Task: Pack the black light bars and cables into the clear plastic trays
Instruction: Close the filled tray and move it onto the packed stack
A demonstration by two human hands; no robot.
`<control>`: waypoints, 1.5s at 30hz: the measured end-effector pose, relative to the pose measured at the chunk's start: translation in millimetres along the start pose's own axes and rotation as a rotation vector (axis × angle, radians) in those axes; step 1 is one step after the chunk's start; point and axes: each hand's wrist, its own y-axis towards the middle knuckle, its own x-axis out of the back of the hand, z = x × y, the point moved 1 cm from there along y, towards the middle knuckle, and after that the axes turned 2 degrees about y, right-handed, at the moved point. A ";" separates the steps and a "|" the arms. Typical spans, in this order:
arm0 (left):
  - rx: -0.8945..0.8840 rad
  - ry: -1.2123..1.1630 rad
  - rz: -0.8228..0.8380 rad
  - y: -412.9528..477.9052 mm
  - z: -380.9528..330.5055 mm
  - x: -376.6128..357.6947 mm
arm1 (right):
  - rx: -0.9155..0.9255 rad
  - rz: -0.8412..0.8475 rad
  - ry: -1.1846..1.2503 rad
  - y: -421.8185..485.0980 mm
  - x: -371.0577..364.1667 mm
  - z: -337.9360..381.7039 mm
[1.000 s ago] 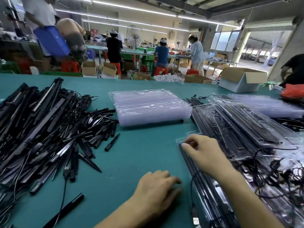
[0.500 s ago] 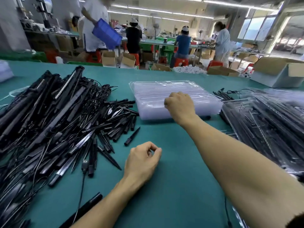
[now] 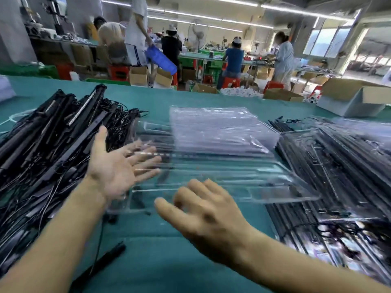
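A single clear plastic tray (image 3: 243,178) lies tilted and motion-blurred over the green table, in front of the stack of empty clear trays (image 3: 220,127). My left hand (image 3: 118,166) is palm-up with fingers spread, its fingertips at the tray's left end. My right hand (image 3: 203,208) hovers with spread fingers just in front of the tray's near edge; whether it touches is unclear. A big heap of black light bars and cables (image 3: 48,144) fills the left side. Filled trays (image 3: 338,166) with black bars are piled at the right.
A loose black bar (image 3: 99,265) lies on the green table (image 3: 169,261) near my left forearm. An open cardboard box (image 3: 355,98) stands at the far right edge. Several people work at benches behind the table.
My right hand left the filled trays and reached the stack of empty trays; one tray now sits off the stack toward me. My left hand rose from the table and opened palm-up.
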 end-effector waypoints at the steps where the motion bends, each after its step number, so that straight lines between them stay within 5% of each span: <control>1: 0.025 0.071 0.028 -2.7 -8.8 9.2 | 0.010 0.035 0.020 -8.4 -0.5 13.8; 6: -0.047 0.642 -0.265 -0.6 -13.3 38.8 | -0.091 0.140 0.292 -18.2 -15.3 42.2; 9: -0.162 0.720 -0.412 4.4 -4.5 53.2 | -0.465 0.156 0.511 -4.8 -24.4 -3.9; 13: -0.320 1.032 -0.543 10.5 5.0 64.2 | -0.997 0.420 0.227 -16.3 -58.7 -125.5; 17: -0.532 1.450 -0.593 3.2 0.6 50.2 | -1.156 0.754 0.068 -54.0 -83.0 -197.1; 20: -0.571 1.667 -0.501 -4.0 -7.2 34.3 | -1.194 0.790 -0.022 -68.5 -92.7 -220.4; 24: -0.266 1.532 -0.027 -16.8 -6.2 4.8 | -1.278 0.775 -0.127 -77.1 -104.0 -245.0; 27: -0.181 1.727 0.236 -15.1 9.3 -6.3 | -1.349 0.853 -0.179 -76.1 -106.8 -263.6; 34: -0.162 2.021 0.204 -3.9 31.5 -1.6 | -1.457 0.864 -0.093 -85.5 -118.3 -278.9; 45: -0.312 2.033 0.143 -0.8 26.1 7.3 | -1.452 0.713 -0.161 -97.2 -129.7 -292.9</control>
